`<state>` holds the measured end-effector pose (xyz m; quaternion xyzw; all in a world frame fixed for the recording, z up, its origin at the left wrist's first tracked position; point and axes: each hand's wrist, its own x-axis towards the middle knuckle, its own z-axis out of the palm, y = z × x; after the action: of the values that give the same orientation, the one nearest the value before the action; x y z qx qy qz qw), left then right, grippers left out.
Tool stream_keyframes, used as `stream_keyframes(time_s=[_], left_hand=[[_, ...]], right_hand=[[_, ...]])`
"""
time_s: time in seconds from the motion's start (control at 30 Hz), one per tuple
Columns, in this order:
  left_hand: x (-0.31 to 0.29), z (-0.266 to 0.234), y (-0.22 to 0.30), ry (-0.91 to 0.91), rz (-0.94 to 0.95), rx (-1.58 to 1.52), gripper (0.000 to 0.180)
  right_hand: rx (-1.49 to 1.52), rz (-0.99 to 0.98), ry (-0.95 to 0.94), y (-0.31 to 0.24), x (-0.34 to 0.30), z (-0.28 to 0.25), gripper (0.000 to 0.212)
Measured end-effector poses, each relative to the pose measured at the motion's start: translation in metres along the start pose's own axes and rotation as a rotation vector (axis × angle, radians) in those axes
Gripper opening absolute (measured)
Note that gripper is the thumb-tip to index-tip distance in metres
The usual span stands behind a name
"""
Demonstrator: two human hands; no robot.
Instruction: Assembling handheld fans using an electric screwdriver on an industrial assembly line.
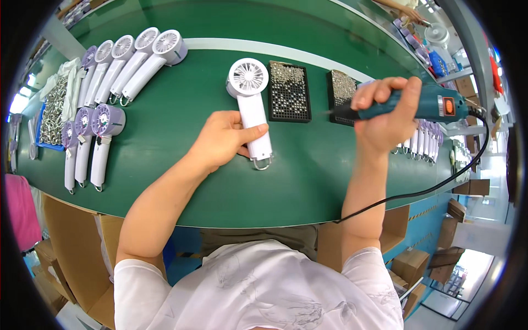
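Note:
A white handheld fan (253,114) lies on the green bench with its round grille away from me and a metal carabiner at its near end. My left hand (223,140) is closed around the fan's handle, thumb across the top. In my right hand (388,118) is a teal electric screwdriver (434,104), raised above the bench. Its dark tip points left toward a black screw tray (289,92) full of small screws. Another screw tray (342,91) lies behind the tool's nose, partly hidden by it.
Several white and purple fans (144,55) lie in rows at the left, beside a blue bin (52,124) of metal carabiners. More fans (421,143) lie at the right. The screwdriver's black cord (440,184) loops past my right forearm. Cardboard boxes (71,242) stand below the bench.

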<state>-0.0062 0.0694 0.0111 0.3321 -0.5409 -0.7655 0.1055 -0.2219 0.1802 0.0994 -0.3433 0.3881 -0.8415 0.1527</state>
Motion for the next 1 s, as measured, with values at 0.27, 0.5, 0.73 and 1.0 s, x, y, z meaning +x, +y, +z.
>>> stream_keyframes(time_s=[0.27,0.5,0.73,1.0], left_hand=[[0.004,-0.001,0.004,-0.013,-0.038,0.06,0.036],[0.002,-0.001,0.0,-0.01,-0.011,0.076,0.036],[0.003,-0.001,0.002,-0.028,-0.01,0.089,0.036],[0.003,-0.001,-0.001,-0.008,0.022,0.097,0.037]], right_hand=[[-0.129,-0.166,0.007,0.044,-0.015,-0.016,0.02],[-0.067,-0.102,0.07,0.048,-0.017,-0.016,0.021],[-0.107,-0.094,0.092,0.05,-0.016,-0.015,0.023],[-0.125,-0.092,0.098,0.054,-0.014,-0.016,0.025]])
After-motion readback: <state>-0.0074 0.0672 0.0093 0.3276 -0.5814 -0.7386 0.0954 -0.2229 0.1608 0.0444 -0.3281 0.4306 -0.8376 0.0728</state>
